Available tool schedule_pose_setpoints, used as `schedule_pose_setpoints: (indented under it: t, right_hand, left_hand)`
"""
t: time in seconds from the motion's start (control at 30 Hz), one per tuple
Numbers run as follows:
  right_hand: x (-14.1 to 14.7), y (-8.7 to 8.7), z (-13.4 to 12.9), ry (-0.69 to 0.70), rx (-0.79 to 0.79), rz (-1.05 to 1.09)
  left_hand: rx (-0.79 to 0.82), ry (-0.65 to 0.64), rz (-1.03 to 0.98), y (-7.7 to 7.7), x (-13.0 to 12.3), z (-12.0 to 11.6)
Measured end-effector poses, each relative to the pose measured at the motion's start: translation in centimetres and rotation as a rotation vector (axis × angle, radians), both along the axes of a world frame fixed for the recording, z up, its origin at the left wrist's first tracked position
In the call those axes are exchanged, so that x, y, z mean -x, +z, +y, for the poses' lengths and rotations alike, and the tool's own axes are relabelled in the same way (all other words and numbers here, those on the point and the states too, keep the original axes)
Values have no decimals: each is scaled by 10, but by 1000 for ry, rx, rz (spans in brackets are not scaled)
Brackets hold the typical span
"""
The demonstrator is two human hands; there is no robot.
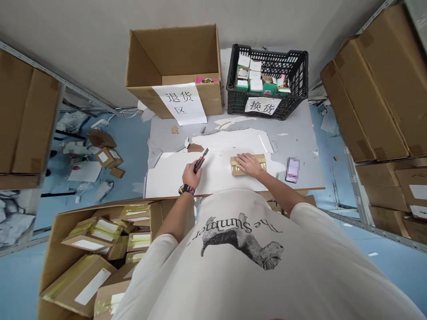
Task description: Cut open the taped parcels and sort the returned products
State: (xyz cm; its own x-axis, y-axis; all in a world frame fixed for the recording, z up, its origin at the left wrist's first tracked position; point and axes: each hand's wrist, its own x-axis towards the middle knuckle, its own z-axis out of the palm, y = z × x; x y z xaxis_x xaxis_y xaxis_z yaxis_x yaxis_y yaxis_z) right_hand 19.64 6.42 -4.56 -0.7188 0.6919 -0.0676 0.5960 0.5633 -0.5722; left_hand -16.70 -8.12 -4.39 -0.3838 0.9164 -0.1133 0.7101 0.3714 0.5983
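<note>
Taped parcel (260, 164) sits under flat right hand (248, 165); left hand (191, 174) grips utility knife (200, 160).

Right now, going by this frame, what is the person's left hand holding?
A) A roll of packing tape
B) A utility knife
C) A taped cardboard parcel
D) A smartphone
B: the left hand is closed around a red-and-black utility knife, held above the white board.
</note>
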Motion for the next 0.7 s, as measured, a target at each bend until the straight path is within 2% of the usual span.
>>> schedule_pose_setpoints:
  t: [0.07, 0.13, 0.27, 0.33, 0.43, 0.53, 0.63, 0.7]
  right_hand:
    - [-2, 3, -5, -22, 0, 6]
    - [-8, 5, -12, -118, -28, 9]
    - [-36, 3, -25, -530, -68, 36]
    - [-51, -1, -31, -719, -18, 93]
    - [-67, -12, -37, -846, 183, 189]
    - [-71, -21, -37, -912, 363, 266]
    - [-66, -27, -33, -962, 438, 277]
    - [-60, -31, -30, -940, 447, 252]
  left_hand:
    - [57, 16, -29, -13, -15, 2]
    - [132, -10, -59, -28, -31, 3]
    - [281, -55, -88, -52, -51, 2]
    - [320, -63, -87, -59, -53, 0]
    - [312, -61, -54, -61, -53, 0]
    - [202, -42, -33, -57, -60, 11]
    - [121, -42, -256, -50, -83, 35]
    - [192, -12, -530, -45, -102, 54]
